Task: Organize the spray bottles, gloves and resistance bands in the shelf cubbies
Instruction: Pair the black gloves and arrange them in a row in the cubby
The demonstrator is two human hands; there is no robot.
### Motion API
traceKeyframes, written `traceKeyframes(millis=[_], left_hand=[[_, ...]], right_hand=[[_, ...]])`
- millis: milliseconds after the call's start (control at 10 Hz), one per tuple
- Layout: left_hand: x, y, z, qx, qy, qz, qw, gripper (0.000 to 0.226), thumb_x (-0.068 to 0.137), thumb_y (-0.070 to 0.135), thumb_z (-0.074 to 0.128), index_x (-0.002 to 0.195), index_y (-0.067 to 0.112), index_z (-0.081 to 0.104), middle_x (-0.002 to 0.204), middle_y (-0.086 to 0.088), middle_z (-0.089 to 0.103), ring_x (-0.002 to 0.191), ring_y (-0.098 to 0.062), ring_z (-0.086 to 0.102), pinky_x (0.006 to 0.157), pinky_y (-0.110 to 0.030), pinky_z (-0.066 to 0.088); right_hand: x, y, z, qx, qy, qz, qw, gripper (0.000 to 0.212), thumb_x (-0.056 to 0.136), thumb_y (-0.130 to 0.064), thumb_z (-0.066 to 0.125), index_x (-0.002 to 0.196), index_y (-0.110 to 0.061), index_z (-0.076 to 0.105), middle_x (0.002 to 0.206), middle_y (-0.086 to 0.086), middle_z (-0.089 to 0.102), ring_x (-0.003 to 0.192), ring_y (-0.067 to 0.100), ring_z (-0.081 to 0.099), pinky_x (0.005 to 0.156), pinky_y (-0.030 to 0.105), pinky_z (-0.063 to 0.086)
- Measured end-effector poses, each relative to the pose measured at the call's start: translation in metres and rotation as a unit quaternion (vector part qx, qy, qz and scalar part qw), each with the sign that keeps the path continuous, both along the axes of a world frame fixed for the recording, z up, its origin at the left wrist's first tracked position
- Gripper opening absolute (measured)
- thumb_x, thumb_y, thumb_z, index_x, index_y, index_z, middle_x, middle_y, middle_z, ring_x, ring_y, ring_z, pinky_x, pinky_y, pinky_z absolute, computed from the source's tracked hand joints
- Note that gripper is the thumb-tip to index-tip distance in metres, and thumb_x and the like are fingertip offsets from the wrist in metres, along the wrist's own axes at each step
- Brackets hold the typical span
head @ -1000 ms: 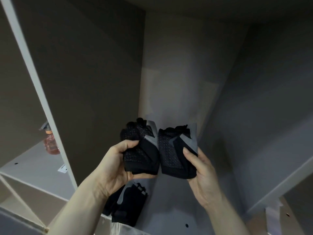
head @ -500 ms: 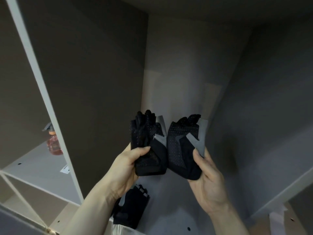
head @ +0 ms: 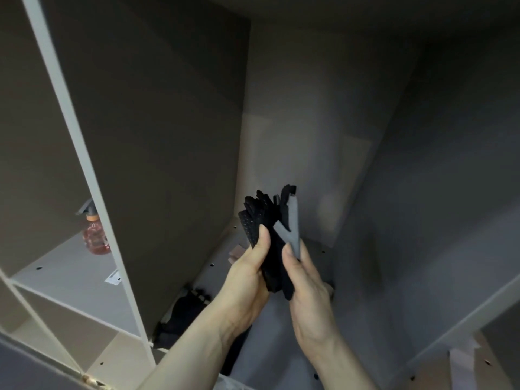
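While the head camera looks down into a dim shelf cubby (head: 365,136), both bare hands meet in the middle of the view, pressing 2 black gloves (head: 266,229) together between them. The left hand (head: 247,280) grips the pair from the left, its thumb laid across the dotted black palm fabric and its fingers wrapped behind, out of sight. The right hand (head: 308,288) clasps the same pair from the right, thumb flat against the dark side and fingers curled around the back edge. The gloves stand roughly upright, cuffs down in the palms and short finger stubs pointing up, and a grey panel (head: 291,226) on the right glove faces the camera's right. They are held above the cubby floor, not touching it.

Below the left forearm, another dark glove (head: 185,311) lies on the cubby floor near the front edge, close to the left wall; its exact shape is hard to make out in the shadow.

A pale divider (head: 84,170) separates this cubby from the neighbouring one on the left, where an orange spray bottle (head: 95,235) stands upright on the shelf, partly hidden by the divider. A small white label (head: 114,277) lies flat on that shelf in front of the bottle.
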State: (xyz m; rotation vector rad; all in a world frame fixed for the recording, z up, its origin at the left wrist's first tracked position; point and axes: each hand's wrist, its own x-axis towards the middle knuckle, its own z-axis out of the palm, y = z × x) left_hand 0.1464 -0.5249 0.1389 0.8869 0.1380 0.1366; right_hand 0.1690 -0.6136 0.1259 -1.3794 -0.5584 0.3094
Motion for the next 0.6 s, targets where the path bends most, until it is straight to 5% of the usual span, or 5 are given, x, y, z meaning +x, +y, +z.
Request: traceKeyframes(millis=[100,300,400,500,600], left_hand=[[0.003,-0.001,-0.006,-0.008,-0.003,-0.021,1.000,0.059,0.083,0.046,0.043,0.131,0.015,0.054,0.125,-0.003,0.065,0.121,-0.016,0.057,0.105,-0.034,0.044],[0.004,0.001,-0.015,-0.033,-0.015,-0.067,0.997,0.080,0.066,0.067,0.065,0.134,0.026,0.051,0.137,0.002,0.057,0.130,-0.017,0.049,0.111,-0.039,0.034],[0.006,0.008,-0.020,-0.052,-0.003,-0.028,0.998,0.060,0.073,0.042,0.072,0.125,0.014,0.061,0.128,-0.010,0.063,0.117,-0.023,0.060,0.102,-0.041,0.043],[0.003,0.015,-0.024,-0.105,0.020,0.000,0.994,0.036,0.077,0.032,0.055,0.093,0.008,0.077,0.099,-0.013,0.074,0.084,-0.024,0.072,0.079,-0.038,0.050],[0.000,0.018,-0.031,-0.099,0.052,0.015,0.994,0.040,0.083,0.035,0.050,0.079,0.009,0.079,0.086,-0.012,0.075,0.069,-0.024,0.072,0.070,-0.037,0.050]], right_hand=[[-0.003,0.008,0.004,-0.079,-0.024,-0.043,0.996,0.056,0.083,-0.053,0.044,0.138,-0.043,0.039,0.152,-0.025,0.023,0.142,-0.007,0.014,0.121,0.038,0.013],[-0.016,0.020,0.013,-0.260,-0.070,-0.077,0.960,0.040,0.059,-0.088,-0.003,0.098,-0.083,-0.013,0.141,-0.037,-0.029,0.124,-0.018,-0.037,0.114,0.029,-0.020],[-0.013,0.013,0.008,-0.247,-0.096,-0.078,0.961,0.054,0.051,-0.095,-0.008,0.104,-0.087,-0.003,0.132,-0.047,-0.022,0.126,-0.021,-0.031,0.114,0.026,-0.018],[-0.001,0.001,0.001,-0.119,-0.031,-0.141,0.982,0.043,0.089,-0.063,0.035,0.130,-0.050,0.040,0.147,-0.026,0.029,0.140,-0.003,0.020,0.119,0.032,0.016],[0.012,-0.012,-0.006,-0.062,0.082,-0.116,0.988,0.039,0.089,-0.033,0.061,0.127,-0.027,0.055,0.129,-0.006,0.060,0.116,0.009,0.058,0.099,0.030,0.048]])
